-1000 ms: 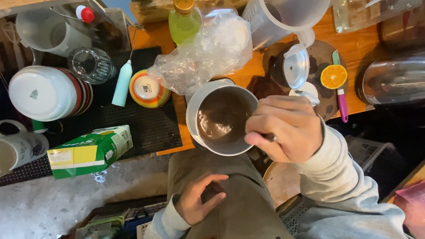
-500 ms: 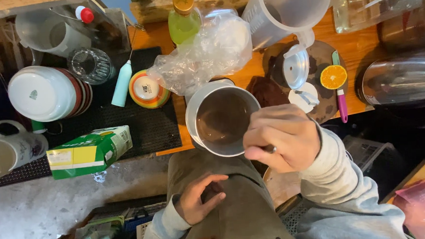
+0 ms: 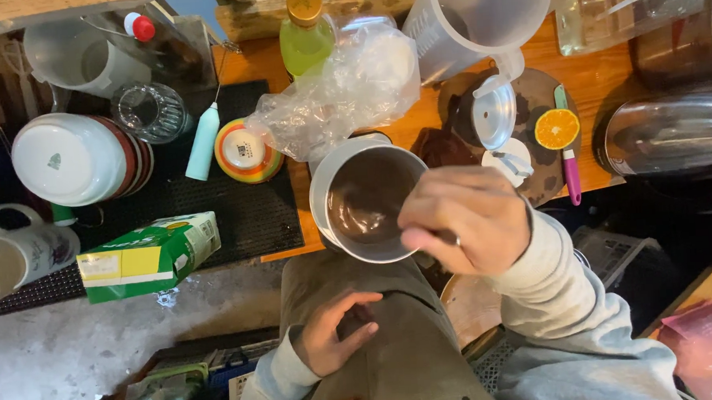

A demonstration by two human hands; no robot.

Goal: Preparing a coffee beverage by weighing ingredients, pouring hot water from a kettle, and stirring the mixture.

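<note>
Metal cup (image 3: 370,198) w/ brown liquid, right hand (image 3: 467,228) grip pinching its rim, left hand (image 3: 331,335) spread on lap

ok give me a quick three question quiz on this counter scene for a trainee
1. True or false: the right hand is at the metal cup with dark liquid in it.
2. Where does the left hand rest? A) on the green carton B) on the person's lap C) on the orange half
3. Fill in: the orange half lies beside a knife with a ____ handle.

Key: 1 true; 2 B; 3 pink
</note>
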